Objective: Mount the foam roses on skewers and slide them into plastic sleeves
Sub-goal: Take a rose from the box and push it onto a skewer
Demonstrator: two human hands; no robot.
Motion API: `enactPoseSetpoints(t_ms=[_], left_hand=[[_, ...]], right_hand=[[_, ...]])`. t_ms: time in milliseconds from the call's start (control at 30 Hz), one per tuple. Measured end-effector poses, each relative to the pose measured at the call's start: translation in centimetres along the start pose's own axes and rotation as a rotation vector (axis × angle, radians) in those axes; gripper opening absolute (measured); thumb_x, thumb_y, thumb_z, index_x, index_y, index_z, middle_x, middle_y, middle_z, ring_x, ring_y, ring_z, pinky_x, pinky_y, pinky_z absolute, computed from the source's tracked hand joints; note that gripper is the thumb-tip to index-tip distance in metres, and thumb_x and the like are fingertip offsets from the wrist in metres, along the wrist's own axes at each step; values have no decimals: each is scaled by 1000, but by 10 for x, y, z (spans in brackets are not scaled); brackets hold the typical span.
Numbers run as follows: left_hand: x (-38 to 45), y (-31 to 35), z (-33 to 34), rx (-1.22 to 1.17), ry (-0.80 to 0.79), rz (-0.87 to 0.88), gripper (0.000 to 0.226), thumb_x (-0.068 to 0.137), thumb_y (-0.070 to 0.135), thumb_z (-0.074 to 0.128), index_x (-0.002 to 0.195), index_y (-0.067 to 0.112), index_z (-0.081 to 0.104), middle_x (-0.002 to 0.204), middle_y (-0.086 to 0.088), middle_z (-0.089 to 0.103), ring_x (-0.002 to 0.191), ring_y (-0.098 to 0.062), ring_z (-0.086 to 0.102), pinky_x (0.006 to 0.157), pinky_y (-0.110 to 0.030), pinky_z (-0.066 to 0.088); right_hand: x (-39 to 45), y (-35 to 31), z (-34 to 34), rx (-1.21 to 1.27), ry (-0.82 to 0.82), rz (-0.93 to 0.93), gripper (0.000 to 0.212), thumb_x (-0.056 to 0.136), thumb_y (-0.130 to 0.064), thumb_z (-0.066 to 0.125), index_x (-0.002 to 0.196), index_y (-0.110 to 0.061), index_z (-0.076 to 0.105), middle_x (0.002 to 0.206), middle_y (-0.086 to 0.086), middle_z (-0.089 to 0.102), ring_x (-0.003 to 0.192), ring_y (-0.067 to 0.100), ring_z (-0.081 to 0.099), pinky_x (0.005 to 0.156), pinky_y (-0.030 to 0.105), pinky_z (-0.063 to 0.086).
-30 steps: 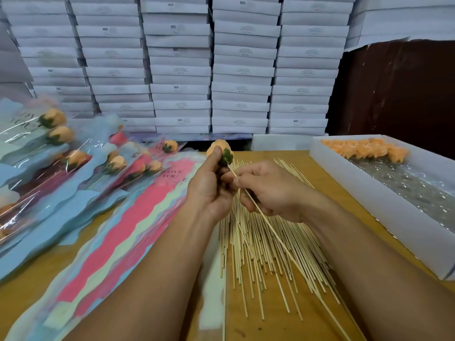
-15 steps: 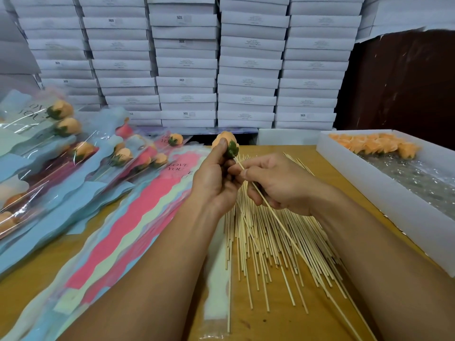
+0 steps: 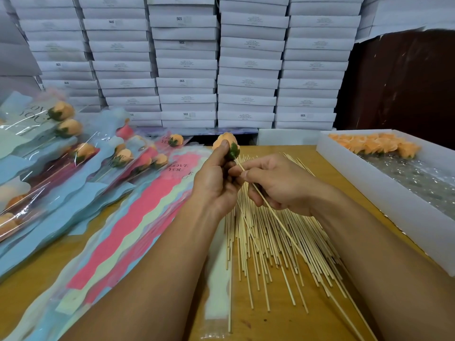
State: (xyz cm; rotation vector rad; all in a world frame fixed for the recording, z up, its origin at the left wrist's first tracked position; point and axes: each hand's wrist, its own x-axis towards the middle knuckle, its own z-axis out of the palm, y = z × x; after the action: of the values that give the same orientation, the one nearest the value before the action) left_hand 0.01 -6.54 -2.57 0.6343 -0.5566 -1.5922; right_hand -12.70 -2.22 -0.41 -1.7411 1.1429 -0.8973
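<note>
- The left hand (image 3: 214, 178) pinches the foam rose (image 3: 225, 141) at its fingertips, green base turned rightward to meet the point.
- The right hand (image 3: 275, 185) grips the skewer (image 3: 275, 217) just behind the rose, close enough to steer the tip in.

"SGS" on boxes (image 3: 181, 81); "LOVE YOU" on sleeves (image 3: 157, 193)

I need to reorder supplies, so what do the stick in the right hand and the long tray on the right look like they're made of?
Skewer: pale, thin, matte, likely bamboo or wood.
Tray: smooth matte white walls, probably foam board or card; cannot tell which.
</note>
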Motion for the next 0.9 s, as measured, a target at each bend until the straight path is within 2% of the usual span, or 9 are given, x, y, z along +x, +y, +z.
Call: enactPoseSetpoints(t_ms=[133, 333, 467, 667, 800, 900], left_hand=[[-2, 0, 0, 14, -1, 16, 13, 94, 23, 65, 93, 11, 60, 57, 2, 40, 44, -7, 37, 45, -18, 42], [-4, -3, 1, 96, 38, 105, 21, 93, 17, 64, 73, 12, 61, 54, 2, 42, 43, -7, 37, 48, -19, 36], [-5, -7, 4, 70, 102, 162, 20, 91, 10, 62, 71, 11, 61, 55, 2, 45, 40, -6, 35, 42, -18, 32], [-4, -12, 6, 61, 174, 240, 18, 91, 4, 60, 74, 10, 59, 58, 2, 50, 39, -5, 36, 38, -17, 31], [-5, -14, 5, 195, 176, 238, 8, 91, 7, 64, 85, 3, 59, 66, -2, 54, 44, -8, 38, 40, -18, 33], [-9, -16, 6, 312, 161, 191, 16, 93, 16, 68, 95, 1, 62, 65, -3, 47, 41, -8, 42, 41, -18, 38]], right_hand=[[-1, -1, -1, 1, -1, 17, 29, 103, -9, 44, 114, 1, 68, 46, 3, 52, 30, 8, 32, 32, 16, 23], [0, 1, -1, -21, 30, 30, 31, 104, -13, 50, 110, 15, 62, 46, 1, 53, 31, 9, 32, 32, 18, 23], [2, 4, 2, -35, 11, 32, 30, 105, -14, 51, 109, 13, 65, 49, 3, 56, 35, 11, 33, 35, 20, 24], [6, 9, 4, -77, 15, 29, 27, 105, -18, 53, 106, 3, 69, 51, 3, 58, 36, 12, 35, 36, 21, 27], [8, 14, 0, -35, -15, 56, 29, 105, -16, 52, 107, 8, 66, 51, 4, 59, 32, 10, 36, 33, 18, 24], [6, 18, -15, 43, -61, 111, 24, 105, -16, 50, 110, -2, 69, 55, 6, 61, 33, 10, 40, 31, 18, 25]])
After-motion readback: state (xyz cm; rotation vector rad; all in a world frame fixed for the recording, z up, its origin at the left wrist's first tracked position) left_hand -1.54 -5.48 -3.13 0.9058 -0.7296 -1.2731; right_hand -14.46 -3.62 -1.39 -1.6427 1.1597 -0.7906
